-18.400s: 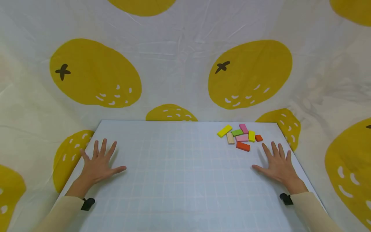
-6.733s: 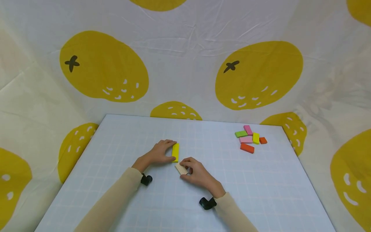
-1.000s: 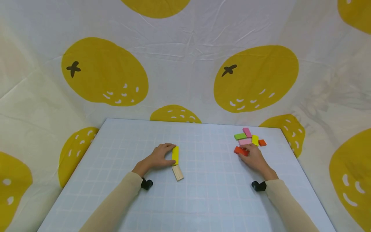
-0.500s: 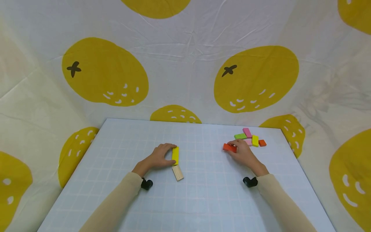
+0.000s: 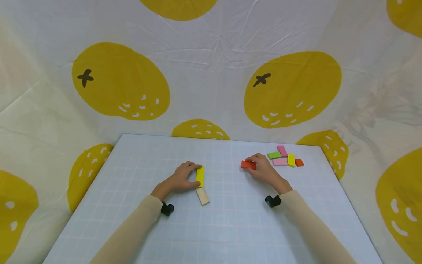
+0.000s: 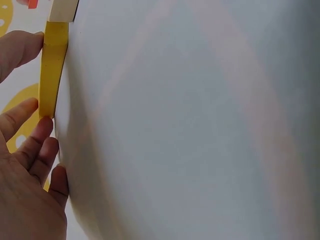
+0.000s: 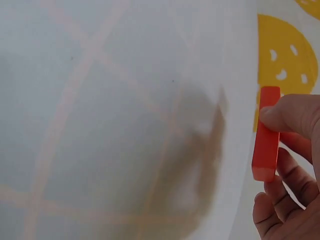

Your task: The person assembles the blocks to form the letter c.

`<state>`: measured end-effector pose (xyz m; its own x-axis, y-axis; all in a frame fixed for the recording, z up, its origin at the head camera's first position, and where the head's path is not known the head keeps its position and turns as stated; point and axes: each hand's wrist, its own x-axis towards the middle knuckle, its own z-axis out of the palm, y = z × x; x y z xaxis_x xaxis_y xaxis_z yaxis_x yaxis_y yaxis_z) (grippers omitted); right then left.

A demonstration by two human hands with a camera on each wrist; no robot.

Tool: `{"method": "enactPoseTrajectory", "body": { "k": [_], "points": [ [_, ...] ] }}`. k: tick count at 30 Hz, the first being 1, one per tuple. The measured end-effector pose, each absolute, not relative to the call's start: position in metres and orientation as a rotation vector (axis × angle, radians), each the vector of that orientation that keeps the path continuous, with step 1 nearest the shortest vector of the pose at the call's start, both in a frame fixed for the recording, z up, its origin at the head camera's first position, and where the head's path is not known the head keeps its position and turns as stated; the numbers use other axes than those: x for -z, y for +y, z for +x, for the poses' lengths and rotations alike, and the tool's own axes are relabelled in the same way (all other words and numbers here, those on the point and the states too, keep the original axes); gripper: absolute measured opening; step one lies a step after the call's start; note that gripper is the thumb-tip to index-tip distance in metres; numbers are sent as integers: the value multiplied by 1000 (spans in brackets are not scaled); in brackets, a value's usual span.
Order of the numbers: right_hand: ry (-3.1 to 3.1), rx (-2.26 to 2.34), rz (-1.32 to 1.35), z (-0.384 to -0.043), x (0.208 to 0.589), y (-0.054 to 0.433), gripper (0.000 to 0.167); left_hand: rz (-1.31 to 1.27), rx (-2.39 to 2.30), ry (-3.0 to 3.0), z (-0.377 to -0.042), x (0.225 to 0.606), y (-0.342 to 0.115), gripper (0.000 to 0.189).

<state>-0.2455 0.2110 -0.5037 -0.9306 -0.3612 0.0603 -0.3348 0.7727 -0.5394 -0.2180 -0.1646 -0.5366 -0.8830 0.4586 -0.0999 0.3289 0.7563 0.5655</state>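
Head: red block (image 5: 247, 165) in right hand (image 5: 264, 170)

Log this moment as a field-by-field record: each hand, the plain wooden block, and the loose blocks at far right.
Left hand: holds yellow block by its ends
Right hand: pinches red block, apparently raised
Wood block: angled at the yellow block's near end
Loose blocks: green block, far pink block, near pink block, second yellow block, orange block

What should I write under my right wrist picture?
Right-hand fingers hold a red block just above the pale table with faint lines.
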Motion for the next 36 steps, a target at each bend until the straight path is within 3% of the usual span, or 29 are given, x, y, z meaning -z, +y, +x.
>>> {"method": "enactPoseTrajectory", "body": {
  "k": [17,36],
  "points": [
    [2751,832,-663,-265,504,145,35,624,-878,2707,-218,536,-165,64],
    [2704,771,-755,-277,517,105,33,587,-892,2691,-219,538,-166,63]
  ]
}}
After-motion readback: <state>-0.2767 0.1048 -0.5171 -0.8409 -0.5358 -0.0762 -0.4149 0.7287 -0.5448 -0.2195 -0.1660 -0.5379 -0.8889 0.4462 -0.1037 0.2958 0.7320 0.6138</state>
